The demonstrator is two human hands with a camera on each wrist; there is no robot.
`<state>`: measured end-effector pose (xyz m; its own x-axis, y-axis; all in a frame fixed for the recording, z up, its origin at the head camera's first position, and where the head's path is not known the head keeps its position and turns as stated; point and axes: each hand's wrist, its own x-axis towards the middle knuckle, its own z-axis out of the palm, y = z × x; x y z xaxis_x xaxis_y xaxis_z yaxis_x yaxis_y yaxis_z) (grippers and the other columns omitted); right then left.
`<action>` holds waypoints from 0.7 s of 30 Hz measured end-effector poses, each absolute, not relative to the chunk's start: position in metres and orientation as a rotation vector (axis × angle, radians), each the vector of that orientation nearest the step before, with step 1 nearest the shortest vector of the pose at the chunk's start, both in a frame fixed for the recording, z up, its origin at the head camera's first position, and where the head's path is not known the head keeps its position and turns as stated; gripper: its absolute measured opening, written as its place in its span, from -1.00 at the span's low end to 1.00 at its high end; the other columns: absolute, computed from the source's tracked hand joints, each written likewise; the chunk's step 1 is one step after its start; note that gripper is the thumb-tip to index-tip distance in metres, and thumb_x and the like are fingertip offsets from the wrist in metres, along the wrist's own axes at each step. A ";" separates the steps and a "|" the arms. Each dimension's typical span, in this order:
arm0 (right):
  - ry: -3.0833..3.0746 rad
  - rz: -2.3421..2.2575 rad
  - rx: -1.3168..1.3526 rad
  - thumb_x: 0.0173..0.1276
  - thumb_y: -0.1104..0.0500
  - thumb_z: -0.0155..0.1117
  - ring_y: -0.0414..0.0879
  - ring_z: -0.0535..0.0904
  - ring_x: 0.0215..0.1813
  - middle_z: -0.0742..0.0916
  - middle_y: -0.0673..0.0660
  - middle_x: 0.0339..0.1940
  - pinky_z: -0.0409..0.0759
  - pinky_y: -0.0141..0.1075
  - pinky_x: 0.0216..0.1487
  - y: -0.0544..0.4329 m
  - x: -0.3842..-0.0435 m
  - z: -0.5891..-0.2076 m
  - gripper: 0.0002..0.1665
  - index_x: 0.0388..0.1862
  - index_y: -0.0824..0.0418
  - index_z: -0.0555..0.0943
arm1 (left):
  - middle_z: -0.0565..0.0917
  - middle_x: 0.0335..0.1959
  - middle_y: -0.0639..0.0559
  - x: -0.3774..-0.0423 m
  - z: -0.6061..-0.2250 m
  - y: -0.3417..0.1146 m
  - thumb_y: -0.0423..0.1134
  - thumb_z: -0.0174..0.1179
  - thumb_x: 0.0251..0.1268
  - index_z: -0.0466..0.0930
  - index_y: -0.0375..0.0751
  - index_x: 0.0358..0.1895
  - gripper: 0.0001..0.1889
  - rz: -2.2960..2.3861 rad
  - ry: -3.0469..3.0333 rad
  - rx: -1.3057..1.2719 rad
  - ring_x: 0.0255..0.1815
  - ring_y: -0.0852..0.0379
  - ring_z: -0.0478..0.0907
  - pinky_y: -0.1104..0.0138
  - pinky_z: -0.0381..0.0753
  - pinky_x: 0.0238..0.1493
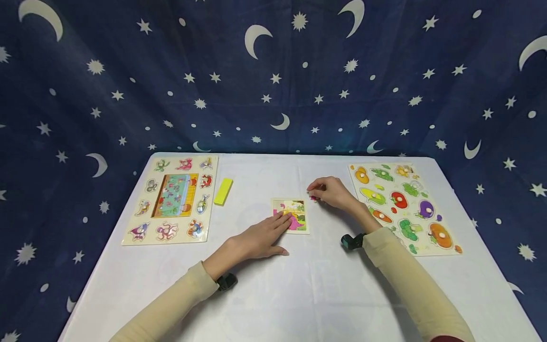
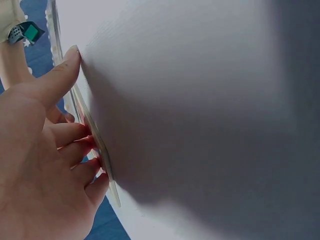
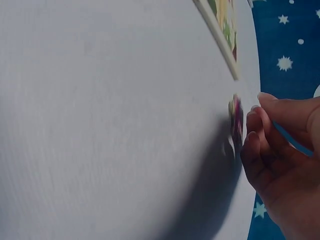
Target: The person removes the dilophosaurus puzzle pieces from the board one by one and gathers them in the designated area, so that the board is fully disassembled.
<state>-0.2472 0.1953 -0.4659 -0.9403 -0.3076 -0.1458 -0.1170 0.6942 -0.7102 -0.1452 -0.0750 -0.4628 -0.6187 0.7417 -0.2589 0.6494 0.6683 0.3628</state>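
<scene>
My left hand (image 1: 260,237) lies with its fingers extended over a small square jigsaw puzzle (image 1: 301,204), fingertips on its picture and thumb out on the white cloth. In the left wrist view the fingers (image 2: 77,131) reach over the thin board's edge. Right of the puzzle, my right hand (image 1: 335,192) hovers low with bent fingers, thumb and index tips close together. A small dark-pink puzzle piece (image 3: 236,120) is just past those fingertips, blurred, with no finger visibly around it. Part of the puzzle is hidden under the left hand.
On the left lies a sea-animal peg puzzle board (image 1: 171,232), with a yellow block (image 1: 223,192) beside it. A vegetable peg puzzle board (image 1: 356,173) lies on the right, partly behind the right forearm. A dark starry cloth (image 1: 299,133) hangs behind the white table (image 1: 273,304).
</scene>
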 end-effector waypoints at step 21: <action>2.601 -1.065 -0.586 0.41 0.23 0.39 -0.06 0.66 -0.07 0.84 0.12 -0.08 0.63 -0.19 0.01 0.160 -0.237 -0.465 -0.77 -0.01 0.22 0.81 | -0.03 0.72 -0.04 -0.145 -0.462 -0.077 0.21 0.18 0.46 0.01 -0.23 0.67 -0.07 0.335 2.496 1.098 0.74 -0.04 -0.17 0.12 0.01 0.68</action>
<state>-0.2371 0.1596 -0.4648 -0.8819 -0.4621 -0.0938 -0.2636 0.6481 -0.7145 -0.1446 -0.0772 -0.4615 -0.6161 0.7452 -0.2552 0.6515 0.6642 0.3667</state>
